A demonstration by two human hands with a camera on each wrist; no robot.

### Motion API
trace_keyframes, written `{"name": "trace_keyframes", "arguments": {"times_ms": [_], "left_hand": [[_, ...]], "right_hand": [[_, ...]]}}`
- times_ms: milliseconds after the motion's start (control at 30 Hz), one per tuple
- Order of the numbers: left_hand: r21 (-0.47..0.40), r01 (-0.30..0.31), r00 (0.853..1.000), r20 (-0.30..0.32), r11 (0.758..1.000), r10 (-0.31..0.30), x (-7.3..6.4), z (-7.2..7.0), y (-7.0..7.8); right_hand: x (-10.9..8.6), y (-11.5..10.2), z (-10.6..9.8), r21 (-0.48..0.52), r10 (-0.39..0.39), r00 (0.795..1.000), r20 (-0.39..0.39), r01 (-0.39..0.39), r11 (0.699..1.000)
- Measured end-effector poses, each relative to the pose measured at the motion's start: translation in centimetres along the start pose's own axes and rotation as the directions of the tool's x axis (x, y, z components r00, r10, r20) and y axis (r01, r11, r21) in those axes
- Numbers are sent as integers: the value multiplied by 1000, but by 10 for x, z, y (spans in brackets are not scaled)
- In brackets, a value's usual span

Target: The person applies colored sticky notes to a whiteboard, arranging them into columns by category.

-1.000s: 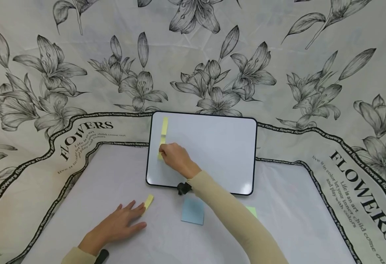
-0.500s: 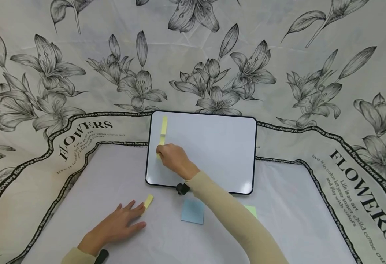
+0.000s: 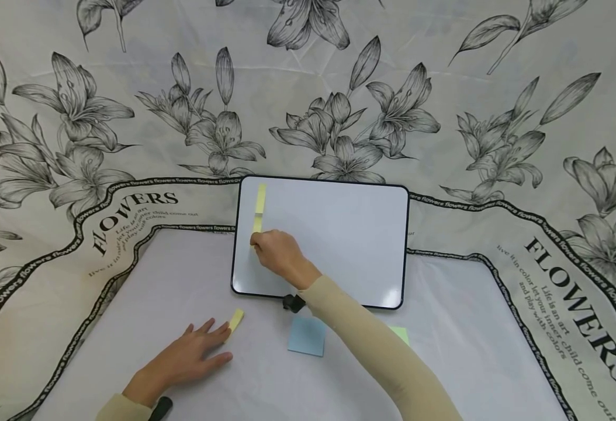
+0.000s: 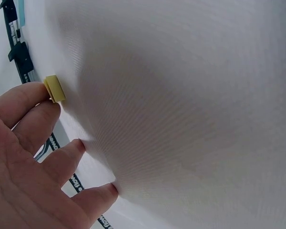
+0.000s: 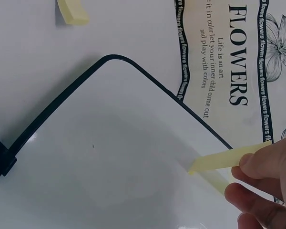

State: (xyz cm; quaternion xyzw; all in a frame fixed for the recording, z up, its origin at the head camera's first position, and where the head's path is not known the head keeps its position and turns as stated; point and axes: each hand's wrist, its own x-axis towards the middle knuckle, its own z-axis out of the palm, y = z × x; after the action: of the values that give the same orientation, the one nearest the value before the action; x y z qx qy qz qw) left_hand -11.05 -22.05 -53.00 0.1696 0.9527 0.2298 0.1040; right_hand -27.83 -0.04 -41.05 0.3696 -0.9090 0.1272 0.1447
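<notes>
My right hand [image 3: 280, 252] is at the left side of a black-framed whiteboard [image 3: 345, 245]. Thumb and fingers pinch a yellow sticky strip [image 5: 219, 159], whose free end slants over the glossy surface in the right wrist view. Above that hand, a yellow strip [image 3: 260, 200] runs down the board's left side, with another yellow piece [image 3: 258, 224] just below it. My left hand [image 3: 184, 356] rests on the white cloth with fingers spread. Its fingertips touch a narrow yellow sticky-note pad [image 4: 55, 88].
A black clip-like support [image 3: 293, 302] stands at the board's lower edge. In front of it lies a blue sticky-note pad [image 3: 306, 336]. A green pad [image 3: 400, 335] is partly behind the right sleeve. Flower-printed cloth [image 3: 445, 146] hangs behind the board.
My right hand has shifted very slightly left along the strip, and less yellow shows below its fingers. The left hand stays in place on the cloth.
</notes>
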Motion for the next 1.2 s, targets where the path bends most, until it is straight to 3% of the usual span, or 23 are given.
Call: {"name": "trace_keyframes", "arguments": {"times_ms": [333, 700, 1200], "left_hand": [[-12, 2, 1000, -5, 1000, -2, -3, -4, 1], [-14, -11, 1000, 3, 1000, 11, 0, -2, 0], [-11, -31, 999, -15, 999, 31, -1, 2, -5]], "right_hand": [[0, 0, -3, 69, -12, 999, -52, 15, 998], [4, 9, 9, 49, 3, 999, -43, -1, 999], [-11, 7, 36, -77, -173, 985, -21, 171, 982]]}}
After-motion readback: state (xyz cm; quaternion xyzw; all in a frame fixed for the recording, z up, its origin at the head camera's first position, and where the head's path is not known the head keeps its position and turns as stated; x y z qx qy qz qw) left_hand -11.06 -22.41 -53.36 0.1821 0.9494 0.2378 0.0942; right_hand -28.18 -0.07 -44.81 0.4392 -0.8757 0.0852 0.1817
